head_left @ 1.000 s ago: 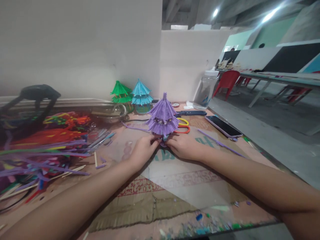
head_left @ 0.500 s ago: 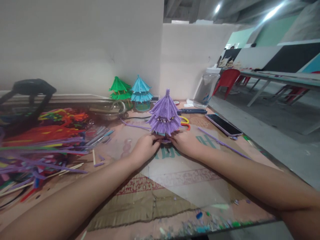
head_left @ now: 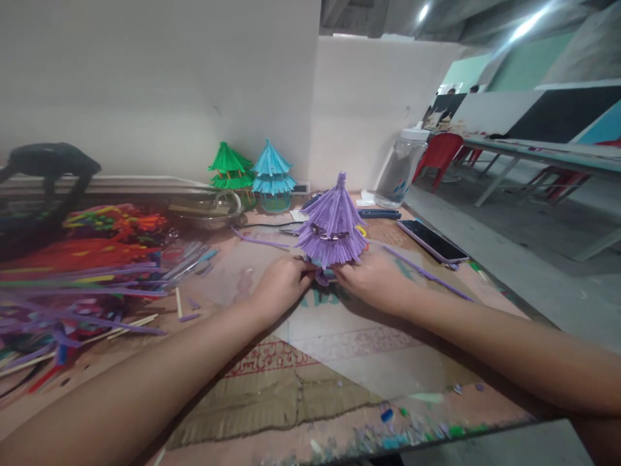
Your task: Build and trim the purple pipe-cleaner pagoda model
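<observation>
A purple model pavilion (head_left: 334, 226) with a two-tiered pointed roof of pipe cleaners stands in front of me, leaning slightly to the right. My left hand (head_left: 287, 279) is closed at the left of its base, thumb and fingers pinched together. From the other side, my right hand (head_left: 371, 277) grips the base, partly under the lower roof. Between the hands a bit of the purple base (head_left: 323, 278) shows; the fingertips are partly hidden. Under both hands lies a clear sheet over printed cardboard (head_left: 272, 395).
Green (head_left: 230, 167) and blue (head_left: 273, 169) pavilions stand by the wall. Pipe cleaners (head_left: 87, 285) are heaped at left, near a glass bowl (head_left: 208, 210). A phone (head_left: 431, 241), a water bottle (head_left: 402, 168) and a loose purple pipe cleaner (head_left: 422, 270) are at right; scissors are mostly hidden behind the pavilion.
The purple pavilion has shifted a little to the right and now tilts that way. My right hand has moved slightly right with it; my left hand stays at the base.
</observation>
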`<action>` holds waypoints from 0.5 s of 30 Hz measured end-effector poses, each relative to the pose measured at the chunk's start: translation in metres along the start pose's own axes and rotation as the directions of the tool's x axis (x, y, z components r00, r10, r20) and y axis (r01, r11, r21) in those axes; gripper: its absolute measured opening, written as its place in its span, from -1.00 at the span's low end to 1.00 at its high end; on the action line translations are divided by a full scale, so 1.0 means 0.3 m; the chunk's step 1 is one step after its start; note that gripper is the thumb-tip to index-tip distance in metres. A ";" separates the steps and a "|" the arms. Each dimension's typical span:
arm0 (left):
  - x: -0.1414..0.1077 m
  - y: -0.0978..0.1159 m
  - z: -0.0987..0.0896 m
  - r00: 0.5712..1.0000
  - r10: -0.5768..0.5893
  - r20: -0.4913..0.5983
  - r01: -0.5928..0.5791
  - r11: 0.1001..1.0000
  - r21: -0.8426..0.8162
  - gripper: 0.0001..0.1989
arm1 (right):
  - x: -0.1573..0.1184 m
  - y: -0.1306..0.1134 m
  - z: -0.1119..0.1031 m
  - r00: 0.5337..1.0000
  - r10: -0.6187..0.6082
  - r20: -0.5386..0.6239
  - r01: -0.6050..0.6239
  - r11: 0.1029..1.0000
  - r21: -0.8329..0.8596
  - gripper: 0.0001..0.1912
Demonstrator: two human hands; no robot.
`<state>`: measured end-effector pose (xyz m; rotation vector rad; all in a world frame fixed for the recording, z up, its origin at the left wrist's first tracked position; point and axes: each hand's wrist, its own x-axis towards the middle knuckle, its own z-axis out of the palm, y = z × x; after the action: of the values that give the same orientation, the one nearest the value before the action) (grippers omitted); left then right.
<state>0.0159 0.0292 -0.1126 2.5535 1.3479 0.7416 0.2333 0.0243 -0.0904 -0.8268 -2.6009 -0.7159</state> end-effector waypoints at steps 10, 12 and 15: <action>0.000 -0.001 -0.010 0.996 0.067 -0.060 -0.062 0.995 0.083 -0.84 | -0.026 -0.024 -0.058 0.881 0.321 0.347 -0.392 0.906 0.156 -0.84; -0.001 0.001 -0.012 0.995 0.053 -0.087 -0.042 0.992 0.118 -0.85 | -0.045 -0.002 -0.080 0.859 0.347 0.377 -0.432 0.886 0.169 -0.87; -0.003 0.002 -0.012 0.997 0.034 -0.071 -0.024 0.991 0.132 -0.85 | -0.078 0.035 -0.092 0.843 0.343 0.415 -0.445 0.877 0.181 -0.91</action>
<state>0.0141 0.0279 -0.1095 2.6765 1.4293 0.7845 0.2619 0.0062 -0.0740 -1.4706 -2.6124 -0.0798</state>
